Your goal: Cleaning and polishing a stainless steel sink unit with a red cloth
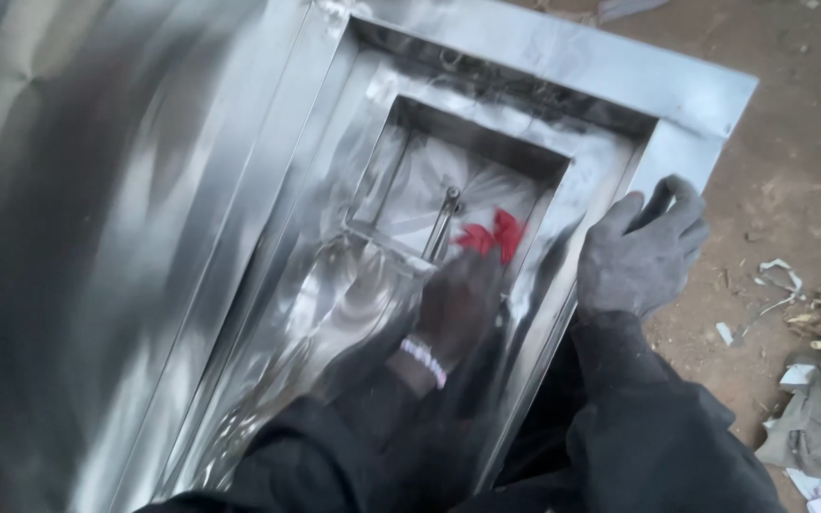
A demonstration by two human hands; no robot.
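While the right hand (640,255) clasped the right edge of one stainless steel frame (563,52), fingers curled over it, the left hand (458,304) pressed one red cloth (491,235) inside the frame's recess. Its fingers' grip could not be told. Paper scraps (810,418) lay on the dirt ground (791,142).

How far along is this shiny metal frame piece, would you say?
The stepped steel frame already looks formed and joined at its corners, with a bright swirled sheen. In hand: the left hand presses a red rag in the inner recess near a small upright rod, while the gloved right hand grips the frame's edge. What remains cannot be told; the near surfaces are blurred.
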